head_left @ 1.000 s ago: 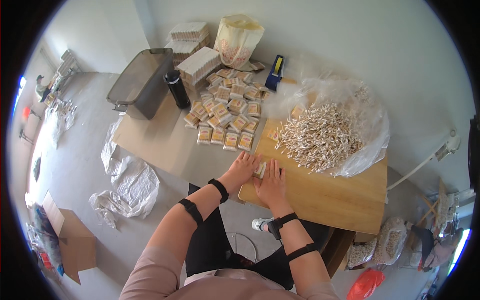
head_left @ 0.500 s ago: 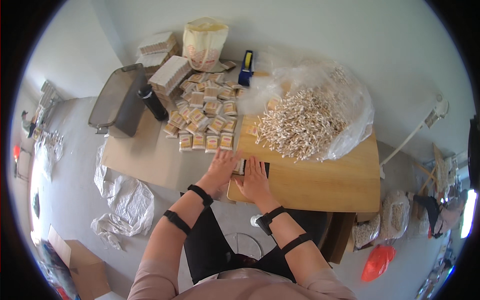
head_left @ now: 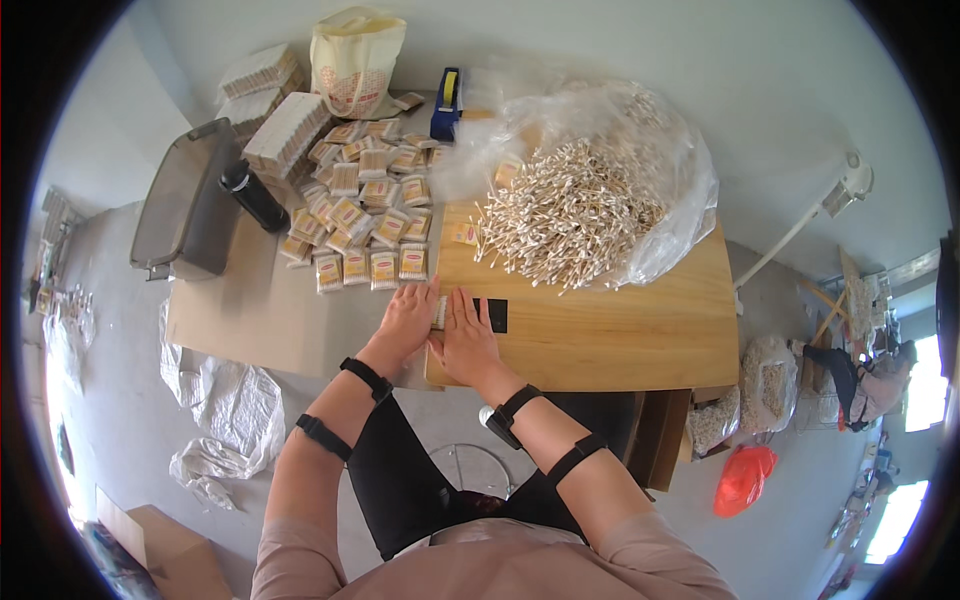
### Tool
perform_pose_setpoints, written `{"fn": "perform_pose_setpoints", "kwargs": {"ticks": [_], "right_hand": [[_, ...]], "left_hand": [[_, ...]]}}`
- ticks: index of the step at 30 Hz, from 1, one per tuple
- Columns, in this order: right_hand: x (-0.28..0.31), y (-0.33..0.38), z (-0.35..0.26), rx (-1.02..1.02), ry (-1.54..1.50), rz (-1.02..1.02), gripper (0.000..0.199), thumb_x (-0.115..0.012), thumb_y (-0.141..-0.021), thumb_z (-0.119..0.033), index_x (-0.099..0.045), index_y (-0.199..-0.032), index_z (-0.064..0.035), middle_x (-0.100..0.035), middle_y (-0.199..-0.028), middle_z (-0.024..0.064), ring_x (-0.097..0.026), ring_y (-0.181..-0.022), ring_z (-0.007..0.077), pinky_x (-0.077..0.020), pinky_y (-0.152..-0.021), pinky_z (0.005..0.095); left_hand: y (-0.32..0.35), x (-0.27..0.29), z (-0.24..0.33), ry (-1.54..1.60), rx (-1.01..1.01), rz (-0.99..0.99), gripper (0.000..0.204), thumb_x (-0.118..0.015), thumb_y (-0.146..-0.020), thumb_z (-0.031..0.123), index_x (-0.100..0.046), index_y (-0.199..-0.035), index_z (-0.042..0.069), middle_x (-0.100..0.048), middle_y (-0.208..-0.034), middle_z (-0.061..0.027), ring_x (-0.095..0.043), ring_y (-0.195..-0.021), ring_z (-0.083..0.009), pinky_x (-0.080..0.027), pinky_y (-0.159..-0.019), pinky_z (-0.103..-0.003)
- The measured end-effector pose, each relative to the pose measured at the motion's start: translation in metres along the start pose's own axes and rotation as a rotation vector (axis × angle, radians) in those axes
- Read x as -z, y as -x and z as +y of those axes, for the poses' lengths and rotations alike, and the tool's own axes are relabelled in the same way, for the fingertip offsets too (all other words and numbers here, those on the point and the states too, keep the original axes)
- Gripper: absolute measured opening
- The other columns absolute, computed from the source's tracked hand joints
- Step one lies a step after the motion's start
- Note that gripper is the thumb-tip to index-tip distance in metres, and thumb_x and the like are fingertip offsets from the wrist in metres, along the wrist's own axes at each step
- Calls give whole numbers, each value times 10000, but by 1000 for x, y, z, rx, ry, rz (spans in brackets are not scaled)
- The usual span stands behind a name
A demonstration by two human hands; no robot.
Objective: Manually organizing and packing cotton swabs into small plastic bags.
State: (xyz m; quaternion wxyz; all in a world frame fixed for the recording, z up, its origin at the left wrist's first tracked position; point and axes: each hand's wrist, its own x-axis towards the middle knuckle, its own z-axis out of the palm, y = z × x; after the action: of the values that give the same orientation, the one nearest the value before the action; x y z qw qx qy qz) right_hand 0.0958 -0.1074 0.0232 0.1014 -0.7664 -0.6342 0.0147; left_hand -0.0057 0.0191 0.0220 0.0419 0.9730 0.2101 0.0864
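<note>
Black straps band both forearms; pink sleeves, black apron.

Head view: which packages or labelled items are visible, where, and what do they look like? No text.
Small packets: rows left of the wooden table, flat, clear with yellow-red labels.
Stacked boxes: far left, pale, oblong.
Tote bag: top, cream with red print.
Clear plastic bag: on the wooden table, spread open under white swabs.
Small packet: between left hand and right hand.

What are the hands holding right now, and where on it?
Both hands, left and right, press flat on a small packet between them; the exact grip cannot be told.
</note>
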Motion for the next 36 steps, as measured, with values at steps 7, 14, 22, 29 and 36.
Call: {"fn": "perform_pose_setpoints", "kwargs": {"ticks": [7,14,22,29,36], "right_hand": [[4,-5,-15,32,-5,-99,703,-398,-953,-416,-346,-1406,119,-285,-1512,260,-169,-1451,371,-86,-1174,517],[9,-22,-71,142,-201,53,682,-492,-919,-344,-351,-1379,139,-305,-1488,281,-205,-1434,392,-161,-1170,502],[55,7,-83,355,-558,242,501,-691,-793,-143,-500,-1231,10,-456,-1374,203,-353,-1350,406,-306,-1103,520],[159,70,-24,330,-768,195,104,-723,-795,-22,-651,-855,-67,-626,-1145,94,-480,-1286,312,-479,-955,422],[211,123,5,241,-1029,72,120,-714,-805,13,-610,-801,-47,-626,-909,49,-590,-1139,284,-500,-859,365]], "left_hand": [[8,1,-12,0,-18,-7,571,-515,-832,95,-398,-1371,-53,-597,-1079,-153,-579,-1044,-298,-430,-952,-395],[55,35,-50,-62,152,-127,656,-575,-772,65,-362,-1382,-47,-575,-1127,-186,-565,-1060,-340,-421,-947,-432],[119,70,-19,585,368,-8,676,-591,-747,-7,-377,-1389,-2,-548,-1267,-237,-529,-1202,-349,-407,-1019,-412],[104,106,96,1714,322,-422,410,-589,-880,32,-528,-1285,32,-587,-1193,-27,-537,-1108,-134,-429,-961,-302],[97,130,173,2000,213,-508,125,-632,-830,66,-579,-944,64,-536,-874,16,-518,-844,-104,-423,-734,-256]]}}
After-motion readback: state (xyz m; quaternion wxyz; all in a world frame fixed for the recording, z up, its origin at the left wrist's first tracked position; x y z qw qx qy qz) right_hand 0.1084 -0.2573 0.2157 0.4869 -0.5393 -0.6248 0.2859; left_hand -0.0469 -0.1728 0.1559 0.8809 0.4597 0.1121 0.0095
